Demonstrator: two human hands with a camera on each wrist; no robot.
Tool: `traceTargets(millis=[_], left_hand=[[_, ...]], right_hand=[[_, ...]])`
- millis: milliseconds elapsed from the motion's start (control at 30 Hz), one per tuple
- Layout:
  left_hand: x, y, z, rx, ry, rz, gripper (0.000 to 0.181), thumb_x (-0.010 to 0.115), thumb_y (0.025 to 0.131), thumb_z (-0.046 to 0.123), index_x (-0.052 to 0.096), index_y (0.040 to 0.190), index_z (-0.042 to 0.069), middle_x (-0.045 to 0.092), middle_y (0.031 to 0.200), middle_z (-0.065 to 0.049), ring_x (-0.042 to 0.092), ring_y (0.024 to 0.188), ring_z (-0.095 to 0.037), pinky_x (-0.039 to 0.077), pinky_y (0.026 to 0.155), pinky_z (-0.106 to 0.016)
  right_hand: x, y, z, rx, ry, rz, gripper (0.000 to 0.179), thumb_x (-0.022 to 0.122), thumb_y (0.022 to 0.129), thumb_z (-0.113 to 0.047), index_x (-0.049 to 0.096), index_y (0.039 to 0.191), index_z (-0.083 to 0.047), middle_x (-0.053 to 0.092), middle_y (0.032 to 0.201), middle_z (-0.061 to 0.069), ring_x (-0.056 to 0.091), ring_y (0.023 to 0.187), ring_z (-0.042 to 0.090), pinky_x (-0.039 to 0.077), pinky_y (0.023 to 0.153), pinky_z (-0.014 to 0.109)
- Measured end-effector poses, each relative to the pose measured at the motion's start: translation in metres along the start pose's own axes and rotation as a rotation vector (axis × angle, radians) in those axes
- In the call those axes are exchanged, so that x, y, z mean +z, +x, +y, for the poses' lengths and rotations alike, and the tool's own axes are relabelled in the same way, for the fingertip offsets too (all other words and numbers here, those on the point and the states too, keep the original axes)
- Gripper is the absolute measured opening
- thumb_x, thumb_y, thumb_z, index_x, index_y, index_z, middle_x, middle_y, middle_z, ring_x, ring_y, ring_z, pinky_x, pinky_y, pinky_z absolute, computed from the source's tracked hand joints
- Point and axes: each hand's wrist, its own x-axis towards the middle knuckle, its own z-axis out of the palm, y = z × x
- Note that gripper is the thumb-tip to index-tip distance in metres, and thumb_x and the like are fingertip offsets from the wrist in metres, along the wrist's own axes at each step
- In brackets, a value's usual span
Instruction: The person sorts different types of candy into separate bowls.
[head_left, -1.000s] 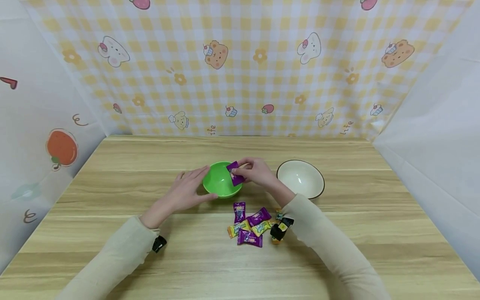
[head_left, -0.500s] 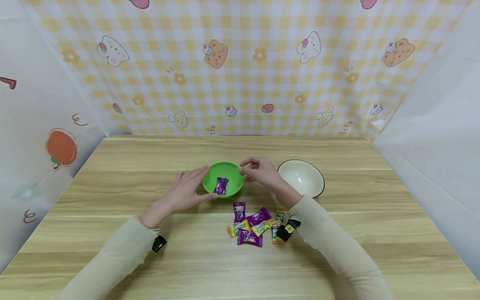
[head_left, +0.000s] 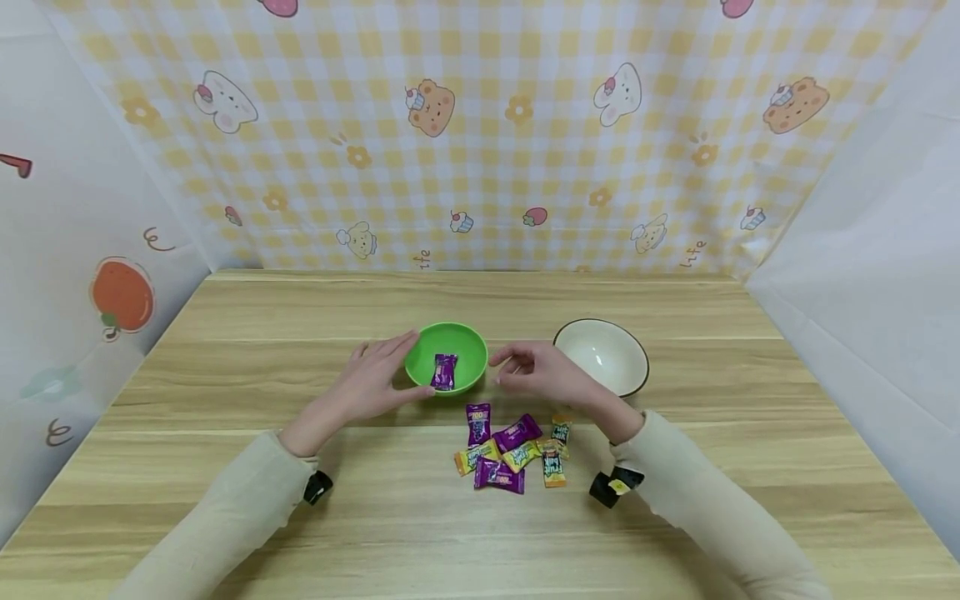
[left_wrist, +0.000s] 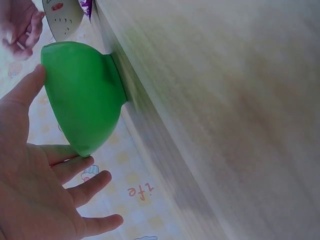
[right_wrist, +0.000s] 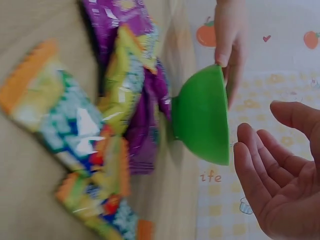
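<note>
My left hand (head_left: 365, 385) is at the left side of a green bowl (head_left: 459, 350). Thumb and index finger touch its rim, while the other fingers spread out straight, as the left wrist view shows. Inside the bowl lies one purple candy packet (head_left: 444, 372). Just right of the bowl hovers my right hand (head_left: 536, 368), holding nothing, its fingers loosely bent. Below the bowl lie several wrapped candies: purple ones (head_left: 499, 476), yellow ones (head_left: 477, 457) and orange-ended ones (head_left: 553, 467). In the right wrist view those candies (right_wrist: 75, 110) appear large and blurred.
A white bowl (head_left: 600, 354) with a dark rim stands behind my right wrist. The wooden table (head_left: 315, 533) ends at a yellow checked cloth (head_left: 480, 167) at the back. White cloth walls (head_left: 862, 250) flank both sides.
The right hand let go of the purple candy, which now lies in the green bowl, and drew back right and toward the candies. The left hand has stayed at the bowl.
</note>
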Motion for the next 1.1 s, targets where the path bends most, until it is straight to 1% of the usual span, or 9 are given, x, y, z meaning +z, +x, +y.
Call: traceTargets(millis=[100,167,267,433,567,667,733,900,1100], left_hand=[[0.000,0.000,0.000,-0.002,-0.001,-0.005,0.092,0.051,0.075,0.064,0.025,0.138,0.002,0.028,0.139,-0.015,0.028,0.122,-0.037,0.010,0.097,-0.059],[0.000,0.000,0.001,-0.003,-0.004,-0.006,0.092,0.051,0.075,0.064,0.026,0.138,0.002,0.028,0.139,-0.015,0.028,0.122,-0.036,0.010,0.097,-0.059],[0.000,0.000,0.001,-0.002,-0.010,-0.006,0.092,0.051,0.075,0.063,0.026,0.138,0.001,0.028,0.139,-0.014,0.028,0.122,-0.036,0.011,0.097,-0.059],[0.000,0.000,0.001,-0.001,-0.008,-0.007,0.092,0.051,0.075,0.064,0.026,0.137,0.001,0.028,0.139,-0.015,0.028,0.122,-0.037,0.011,0.097,-0.060],[0.001,-0.001,0.001,-0.003,-0.009,-0.005,0.092,0.051,0.075,0.063,0.026,0.137,0.001,0.028,0.139,-0.015,0.028,0.122,-0.036,0.011,0.097,-0.060],[0.001,-0.001,0.002,-0.003,-0.009,-0.004,0.092,0.051,0.075,0.064,0.026,0.137,0.001,0.028,0.139,-0.015,0.028,0.123,-0.036,0.011,0.097,-0.060],[0.001,0.000,0.002,-0.004,-0.009,-0.004,0.093,0.050,0.074,0.065,0.026,0.137,0.001,0.028,0.139,-0.014,0.028,0.123,-0.036,0.010,0.097,-0.059],[0.001,-0.001,0.002,-0.009,-0.006,-0.005,0.093,0.049,0.074,0.066,0.026,0.138,0.002,0.028,0.139,-0.014,0.028,0.123,-0.036,0.011,0.097,-0.059],[0.000,0.000,0.002,-0.014,-0.005,-0.009,0.094,0.049,0.074,0.066,0.025,0.138,0.001,0.028,0.139,-0.015,0.027,0.123,-0.037,0.010,0.097,-0.059]], right_hand=[[0.003,-0.002,0.018,-0.034,-0.031,-0.033,0.025,0.059,0.083,-0.004,0.057,0.106,0.005,0.061,0.090,0.015,0.057,0.081,0.018,0.048,0.070,0.029],[0.005,-0.003,0.028,-0.048,-0.043,-0.051,0.026,0.060,0.082,-0.004,0.057,0.106,0.005,0.062,0.089,0.013,0.057,0.081,0.016,0.048,0.070,0.027],[0.007,-0.007,0.036,-0.052,-0.064,-0.068,0.027,0.062,0.081,-0.005,0.057,0.106,0.004,0.061,0.089,0.009,0.057,0.081,0.016,0.048,0.071,0.027],[0.010,-0.012,0.043,-0.054,-0.125,-0.086,0.029,0.063,0.080,-0.005,0.056,0.107,0.003,0.060,0.096,0.009,0.056,0.089,0.019,0.047,0.078,0.029],[0.011,-0.015,0.049,-0.092,-0.223,-0.109,0.032,0.066,0.078,-0.007,0.057,0.108,0.001,0.060,0.102,0.010,0.056,0.094,0.022,0.046,0.081,0.031],[0.012,-0.016,0.054,-0.111,-0.301,-0.130,0.034,0.067,0.078,-0.011,0.057,0.108,-0.001,0.060,0.103,0.008,0.056,0.095,0.018,0.045,0.082,0.030],[0.012,-0.017,0.055,-0.112,-0.333,-0.145,0.035,0.068,0.077,-0.012,0.058,0.108,-0.001,0.060,0.103,0.007,0.056,0.094,0.017,0.044,0.082,0.030],[0.011,-0.019,0.056,-0.097,-0.360,-0.174,0.035,0.069,0.076,-0.013,0.059,0.108,-0.002,0.059,0.103,0.004,0.054,0.094,0.014,0.044,0.082,0.029],[0.011,-0.021,0.055,-0.118,-0.434,-0.208,0.032,0.069,0.075,-0.016,0.062,0.104,-0.005,0.057,0.097,0.000,0.052,0.088,0.011,0.043,0.078,0.026]])
